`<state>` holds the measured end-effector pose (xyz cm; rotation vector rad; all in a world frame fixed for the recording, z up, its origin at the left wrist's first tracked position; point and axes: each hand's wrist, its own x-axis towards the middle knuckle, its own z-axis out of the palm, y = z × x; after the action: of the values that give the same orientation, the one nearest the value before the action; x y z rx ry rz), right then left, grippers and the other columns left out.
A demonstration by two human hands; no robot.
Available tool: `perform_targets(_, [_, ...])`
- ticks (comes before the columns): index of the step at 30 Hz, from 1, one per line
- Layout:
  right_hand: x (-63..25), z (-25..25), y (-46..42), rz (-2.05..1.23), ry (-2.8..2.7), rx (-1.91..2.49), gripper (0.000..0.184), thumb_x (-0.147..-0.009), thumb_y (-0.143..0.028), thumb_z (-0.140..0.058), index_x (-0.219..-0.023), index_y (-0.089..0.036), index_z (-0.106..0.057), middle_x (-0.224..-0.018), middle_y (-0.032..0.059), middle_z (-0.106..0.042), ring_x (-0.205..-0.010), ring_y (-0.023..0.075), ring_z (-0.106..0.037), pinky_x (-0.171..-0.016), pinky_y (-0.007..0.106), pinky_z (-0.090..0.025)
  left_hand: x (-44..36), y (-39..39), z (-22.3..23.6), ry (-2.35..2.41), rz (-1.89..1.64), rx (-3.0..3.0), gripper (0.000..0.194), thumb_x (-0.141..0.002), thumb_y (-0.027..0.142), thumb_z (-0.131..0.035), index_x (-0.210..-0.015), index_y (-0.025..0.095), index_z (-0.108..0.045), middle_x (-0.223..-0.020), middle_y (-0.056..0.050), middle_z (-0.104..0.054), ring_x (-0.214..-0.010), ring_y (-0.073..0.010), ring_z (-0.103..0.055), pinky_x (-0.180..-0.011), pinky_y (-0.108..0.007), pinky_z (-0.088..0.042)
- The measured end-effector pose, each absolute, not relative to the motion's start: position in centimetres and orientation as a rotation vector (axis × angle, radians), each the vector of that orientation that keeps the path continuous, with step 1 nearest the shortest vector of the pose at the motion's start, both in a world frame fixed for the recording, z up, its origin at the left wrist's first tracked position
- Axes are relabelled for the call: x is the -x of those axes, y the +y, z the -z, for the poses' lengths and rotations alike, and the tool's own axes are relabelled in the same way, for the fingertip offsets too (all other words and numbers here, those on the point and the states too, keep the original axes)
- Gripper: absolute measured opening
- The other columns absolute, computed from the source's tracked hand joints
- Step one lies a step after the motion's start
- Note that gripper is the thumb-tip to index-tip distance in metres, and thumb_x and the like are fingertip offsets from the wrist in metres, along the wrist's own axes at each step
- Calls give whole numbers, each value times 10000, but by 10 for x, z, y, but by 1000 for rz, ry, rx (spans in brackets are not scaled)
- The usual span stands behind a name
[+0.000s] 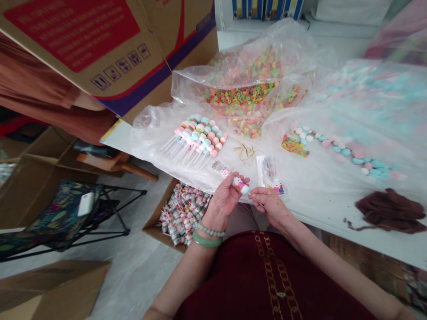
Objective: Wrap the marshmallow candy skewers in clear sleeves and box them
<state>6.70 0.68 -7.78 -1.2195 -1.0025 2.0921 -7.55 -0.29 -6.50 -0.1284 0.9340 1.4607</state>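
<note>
A marshmallow pop [240,185] in a printed clear wrapper rests in my left hand [224,195], whose fingers are wrapped round it. My right hand [269,205] pinches at the lower end of the pop, where a short length of white stick shows. Just beyond my hands lie a printed clear wrapper [220,167], a few gold twist ties [246,152] and a stack of flat printed bags [266,172]. Further left are rows of marshmallow skewers [202,134] with white sticks pointing toward me.
Large clear plastic bags hold ring cereal [247,95] and pastel marshmallows [373,93]. Loose marshmallows [345,152] and a brown cloth [390,211] lie right. A carton of wrapped pops [185,213] stands below the table edge. A big cardboard box [187,40] and another person's sleeve [40,84] are left.
</note>
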Motion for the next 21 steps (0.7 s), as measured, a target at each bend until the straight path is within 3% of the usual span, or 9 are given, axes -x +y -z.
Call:
perform_targets(4, [-75,83,11,-1791,-1378,1367,145,-713,-311,-590,-635,-188,-578,-504,-38,-455,-470,105,-356,-447,231,-221,83,-6,63,1029,-1418,23,138,-780,219,-668,-871,135,-607,-783,-57,-656,-759,-209,-670,-689,-318,-527])
perform_targets(8, [-74,79,8,-1220,-1963,1319,166,-800,-263,-501,-674,-209,-594,-662,3,-565,-680,165,-496,-623,273,-327,76,-8,67,1064,-1427,-74,146,-772,230,-677,-838,121,-607,-751,-58,-657,-702,-184,-663,-664,-290,-525])
perform_targets(10, [-73,77,7,-1142,-2039,1274,189,-836,-271,-467,-717,-211,-601,-716,12,-585,-713,173,-512,-660,282,-333,73,-8,70,1027,-1436,-77,134,-793,238,-654,-830,117,-609,-741,-59,-658,-697,-181,-663,-673,-289,-529])
perform_targets(16, [-73,82,7,-1470,-1757,1358,158,-787,-290,-514,-661,-219,-577,-556,-27,-511,-572,149,-464,-565,263,-317,80,-7,69,979,-1469,71,52,-803,166,-624,-839,131,-612,-800,-60,-667,-745,-180,-666,-738,-322,-535])
perform_targets(21, [-61,73,7,-1983,-1151,1275,151,-698,-338,-603,-667,-196,-562,-479,-60,-420,-430,88,-307,-425,228,-175,73,-7,64,933,-1521,-71,131,-776,198,-671,-872,127,-619,-804,-58,-662,-793,-190,-665,-774,-309,-524])
